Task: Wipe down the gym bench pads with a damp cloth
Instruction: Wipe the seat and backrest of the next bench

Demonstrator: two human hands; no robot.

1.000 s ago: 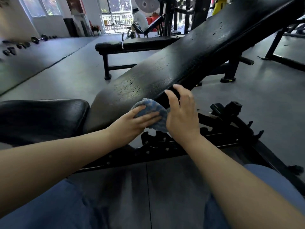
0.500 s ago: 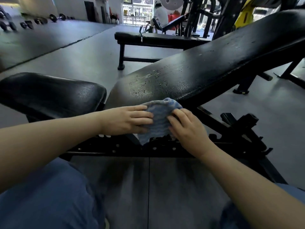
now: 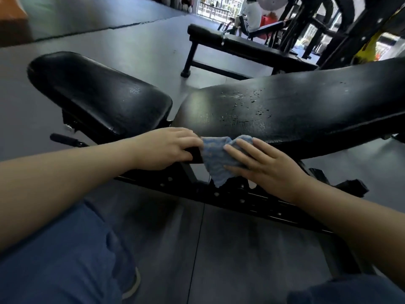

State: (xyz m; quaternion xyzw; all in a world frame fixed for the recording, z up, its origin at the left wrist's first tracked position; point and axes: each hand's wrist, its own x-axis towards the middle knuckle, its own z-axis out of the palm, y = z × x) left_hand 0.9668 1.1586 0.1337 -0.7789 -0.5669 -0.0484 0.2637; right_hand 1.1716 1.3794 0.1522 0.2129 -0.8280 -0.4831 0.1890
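Now the long black vinyl back pad [image 3: 295, 110] lies nearly level across my view, where a moment ago it rose steeply away from me, so I have leaned in and turned left toward its lower end; I judge that end and its near edge to be the part under the cloth, while the droplets further up the pad show that stretch is not yet dried. To its left, just apart from it, sits the shorter black seat pad [image 3: 98, 93], which I take to be the next surface. Behind them stands a flat black bench [image 3: 241, 47], well apart, with a seated person [image 3: 249, 16] beyond it. My left hand [image 3: 166, 148], which lay flat on the cloth half a second ago, has slid to the cloth's left side and now curls over the pad's near edge, its fingertips touching the cloth's left border. My right hand [image 3: 263, 167] has come on top, fingers straight and spread, pressing the cloth against the edge. The small crumpled blue cloth [image 3: 215, 159] sits between both hands, draped over the pad's edge with a corner hanging down toward the frame.
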